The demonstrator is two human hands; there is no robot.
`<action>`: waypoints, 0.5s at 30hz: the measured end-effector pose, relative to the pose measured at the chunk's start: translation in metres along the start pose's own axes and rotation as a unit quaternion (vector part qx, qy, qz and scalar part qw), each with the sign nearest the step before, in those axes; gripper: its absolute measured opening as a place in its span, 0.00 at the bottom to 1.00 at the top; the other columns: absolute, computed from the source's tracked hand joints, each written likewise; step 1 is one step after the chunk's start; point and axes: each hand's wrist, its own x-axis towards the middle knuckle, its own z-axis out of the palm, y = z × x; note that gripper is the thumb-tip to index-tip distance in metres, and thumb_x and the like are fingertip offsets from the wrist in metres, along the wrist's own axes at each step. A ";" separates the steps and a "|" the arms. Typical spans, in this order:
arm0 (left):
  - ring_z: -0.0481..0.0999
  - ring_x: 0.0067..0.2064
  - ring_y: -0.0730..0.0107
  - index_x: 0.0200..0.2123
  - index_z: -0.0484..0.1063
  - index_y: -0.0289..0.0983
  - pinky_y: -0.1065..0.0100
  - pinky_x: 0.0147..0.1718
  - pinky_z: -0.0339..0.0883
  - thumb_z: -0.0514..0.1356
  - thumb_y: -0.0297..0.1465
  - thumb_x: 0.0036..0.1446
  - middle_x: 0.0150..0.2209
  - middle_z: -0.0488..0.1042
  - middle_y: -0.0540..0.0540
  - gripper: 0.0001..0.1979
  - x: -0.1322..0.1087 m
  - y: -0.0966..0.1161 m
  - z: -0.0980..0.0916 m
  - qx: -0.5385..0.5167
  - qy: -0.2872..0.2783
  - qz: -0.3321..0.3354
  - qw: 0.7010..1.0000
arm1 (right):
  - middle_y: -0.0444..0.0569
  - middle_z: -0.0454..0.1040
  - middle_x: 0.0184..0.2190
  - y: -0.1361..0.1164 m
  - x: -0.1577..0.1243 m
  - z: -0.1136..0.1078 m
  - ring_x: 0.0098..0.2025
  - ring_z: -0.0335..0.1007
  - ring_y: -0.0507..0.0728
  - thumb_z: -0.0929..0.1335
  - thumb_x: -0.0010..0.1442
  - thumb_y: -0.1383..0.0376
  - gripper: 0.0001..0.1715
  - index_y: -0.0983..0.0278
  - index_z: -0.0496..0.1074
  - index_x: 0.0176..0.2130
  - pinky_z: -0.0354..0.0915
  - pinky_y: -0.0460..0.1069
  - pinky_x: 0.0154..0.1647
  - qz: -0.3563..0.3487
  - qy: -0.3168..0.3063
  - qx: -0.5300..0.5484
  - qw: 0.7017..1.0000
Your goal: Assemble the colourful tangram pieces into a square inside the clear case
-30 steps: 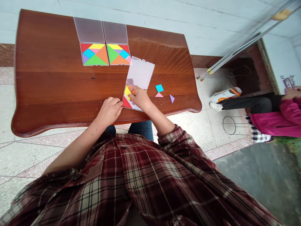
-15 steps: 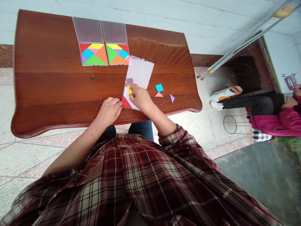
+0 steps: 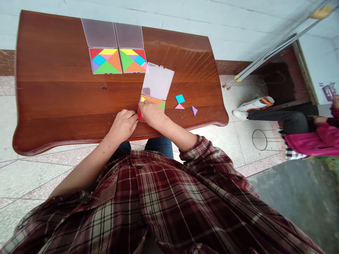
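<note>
An open tangram case (image 3: 164, 106) lies near the table's front edge, its clear lid (image 3: 158, 80) folded back. Inside it show an orange piece (image 3: 154, 101), part of a green piece (image 3: 162, 105), a red piece (image 3: 141, 116) and a yellow piece (image 3: 143, 99). My right hand (image 3: 152, 113) covers the middle of the case, its fingers closed at the yellow piece by the left side. With fingers bent together, my left hand (image 3: 124, 123) rests on the table and holds the case's near left corner. To the right lie a blue square (image 3: 179, 98), a pink triangle (image 3: 179, 106) and a purple triangle (image 3: 194, 110).
Two filled tangram cases (image 3: 106, 73) stand open farther back on the wooden table (image 3: 58, 102). Beyond the table's right end are crutches (image 3: 246, 72), a bag (image 3: 255, 104), a wire ring frame (image 3: 259, 140) and a seated person (image 3: 312, 139).
My right hand has shifted left and toward me with the yellow piece, uncovering orange and green pieces in the case. My left hand has stayed put. The seated person has shifted slightly.
</note>
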 end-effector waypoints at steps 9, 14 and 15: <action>0.70 0.42 0.55 0.43 0.77 0.34 0.54 0.43 0.67 0.50 0.31 0.67 0.43 0.77 0.38 0.15 0.000 0.002 -0.004 -0.008 -0.010 -0.003 1.000 | 0.54 0.77 0.47 0.043 -0.002 -0.002 0.49 0.73 0.59 0.60 0.64 0.73 0.19 0.65 0.73 0.51 0.67 0.53 0.50 0.053 0.103 0.143 0.983; 0.70 0.42 0.56 0.42 0.77 0.36 0.55 0.43 0.67 0.51 0.31 0.67 0.42 0.76 0.39 0.14 0.000 0.002 -0.005 -0.010 -0.004 -0.004 1.000 | 0.52 0.77 0.47 0.057 -0.013 0.002 0.47 0.73 0.58 0.64 0.61 0.72 0.17 0.63 0.74 0.49 0.68 0.53 0.48 0.043 0.056 0.175 0.982; 0.70 0.41 0.57 0.42 0.77 0.36 0.55 0.42 0.67 0.51 0.31 0.67 0.42 0.76 0.40 0.14 0.000 0.002 -0.004 -0.007 -0.002 -0.004 1.000 | 0.53 0.76 0.47 0.055 -0.014 0.003 0.48 0.73 0.59 0.65 0.61 0.71 0.17 0.64 0.74 0.50 0.68 0.53 0.48 0.039 0.040 0.172 0.983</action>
